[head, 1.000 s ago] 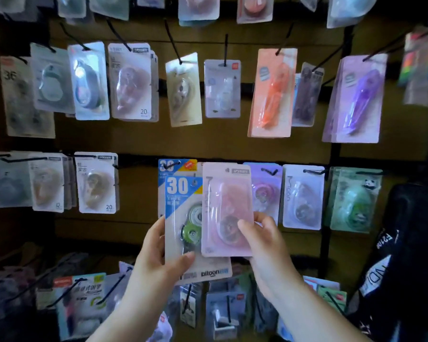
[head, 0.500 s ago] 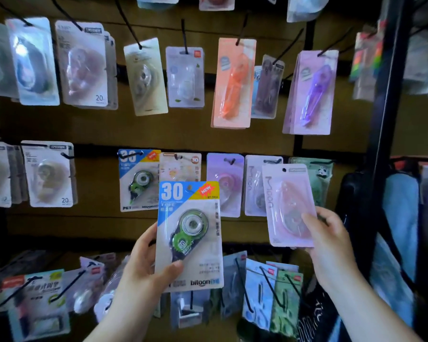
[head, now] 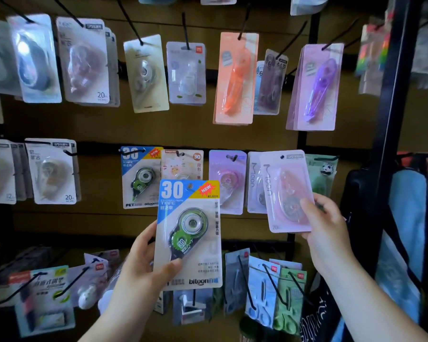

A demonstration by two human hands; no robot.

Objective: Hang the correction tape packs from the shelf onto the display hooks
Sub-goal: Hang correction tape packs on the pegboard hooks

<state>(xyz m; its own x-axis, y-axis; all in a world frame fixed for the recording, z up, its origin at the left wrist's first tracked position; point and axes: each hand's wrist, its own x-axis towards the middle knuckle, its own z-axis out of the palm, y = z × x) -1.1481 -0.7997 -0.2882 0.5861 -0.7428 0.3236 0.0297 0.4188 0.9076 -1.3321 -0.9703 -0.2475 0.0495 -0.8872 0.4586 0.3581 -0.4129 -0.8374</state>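
Note:
My left hand (head: 143,270) grips a blue-and-beige correction tape pack (head: 189,233) marked "30" with a green dispenser, held upright in front of the middle row. My right hand (head: 324,225) holds a pink pack (head: 286,191) by its lower right edge, up against the white pack (head: 253,183) that hangs on a middle-row hook. A matching blue "30" pack (head: 139,176) hangs on a hook to the left of the held one. The hook behind the pink pack is hidden.
Rows of black hooks on a brown slat wall carry many packs: an orange pack (head: 236,77), a purple pack (head: 316,87), a green panda pack (head: 323,174). A black upright post (head: 391,114) stands at the right. Long hooks (head: 272,282) jut out along the bottom row.
The pink pack has moved away from the blue pack, right and up to the white hanging pack. My left hand stayed with the blue pack. The view shifted right.

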